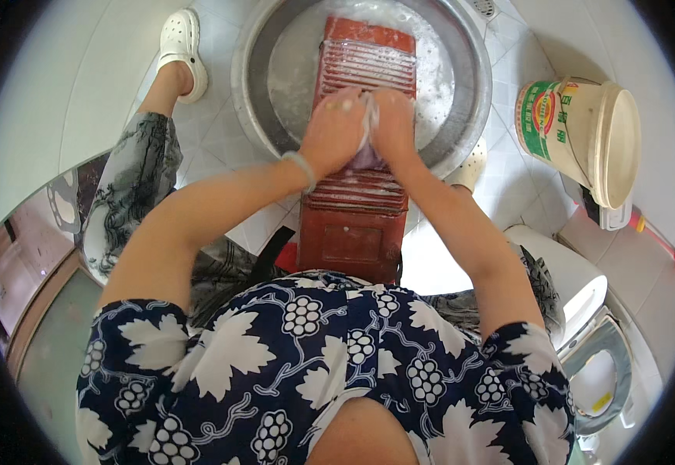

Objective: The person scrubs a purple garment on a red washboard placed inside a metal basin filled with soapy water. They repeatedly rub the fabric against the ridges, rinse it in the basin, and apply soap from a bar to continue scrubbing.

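Note:
A red ridged washboard (pixel 356 232) leans from my lap into a round metal basin (pixel 246 87) holding sudsy water. My left hand (pixel 337 131), with a pale bangle at its wrist, and my right hand (pixel 393 125) meet over the board's ridges. Both are closed on a wet, pale purple cloth (pixel 370 156), which shows between and below them; much of it is hidden by the fingers. Foam clings to the ridges above and below my hands.
A lidded plastic bucket (pixel 590 139) with printed writing stands at the right. Below it are a red-handled tool (pixel 659 238) and a toilet (pixel 596 360) with its seat raised. My white clogs (pixel 181 46) are beside the basin on the tiled floor (pixel 212 139). A floor drain (pixel 484 7) is at the top.

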{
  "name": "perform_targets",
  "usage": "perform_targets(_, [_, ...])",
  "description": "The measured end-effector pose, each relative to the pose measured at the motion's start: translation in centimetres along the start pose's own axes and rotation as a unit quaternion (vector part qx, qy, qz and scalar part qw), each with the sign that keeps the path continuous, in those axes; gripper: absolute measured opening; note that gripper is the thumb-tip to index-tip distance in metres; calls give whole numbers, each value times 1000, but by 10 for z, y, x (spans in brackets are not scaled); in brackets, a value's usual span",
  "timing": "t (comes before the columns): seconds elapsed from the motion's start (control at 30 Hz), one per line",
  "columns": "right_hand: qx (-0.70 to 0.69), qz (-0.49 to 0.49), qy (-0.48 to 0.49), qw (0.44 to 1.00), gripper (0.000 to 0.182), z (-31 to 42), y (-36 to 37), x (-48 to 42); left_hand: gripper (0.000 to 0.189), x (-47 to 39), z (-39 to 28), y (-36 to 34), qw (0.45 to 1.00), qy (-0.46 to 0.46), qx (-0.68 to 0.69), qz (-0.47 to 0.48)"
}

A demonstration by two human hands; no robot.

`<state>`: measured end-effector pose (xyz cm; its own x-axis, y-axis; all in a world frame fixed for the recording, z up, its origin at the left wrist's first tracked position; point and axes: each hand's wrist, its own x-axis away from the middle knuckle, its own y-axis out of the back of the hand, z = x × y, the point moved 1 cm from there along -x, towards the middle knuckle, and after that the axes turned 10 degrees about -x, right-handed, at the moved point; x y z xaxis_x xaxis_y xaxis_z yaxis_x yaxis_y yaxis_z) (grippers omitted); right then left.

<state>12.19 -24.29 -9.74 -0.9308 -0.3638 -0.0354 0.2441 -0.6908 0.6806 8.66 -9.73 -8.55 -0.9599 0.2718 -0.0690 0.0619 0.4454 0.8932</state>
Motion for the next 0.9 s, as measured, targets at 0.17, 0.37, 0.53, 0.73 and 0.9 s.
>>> perform_targets(0.17, [27,-199,48,979,20,-29,-5,-38,29,-41,2,-6,995,71,-39,-57])
perform_targets(0.37, [-75,-149,108,980,19,53,26,65,19,51,-33,32,998,40,13,-54])
perform_targets(0.53, [10,-22,-2,1000,18,10,2,32,28,15,-10,4,1000,1,-5,-23])
perform_targets(0.73, [54,-170,-11,984,23,-22,-5,-37,24,-55,4,1,986,78,-48,-141])
perform_targets(0.9, [-49,-125,70,989,22,26,12,55,24,31,-23,26,995,67,33,-68])
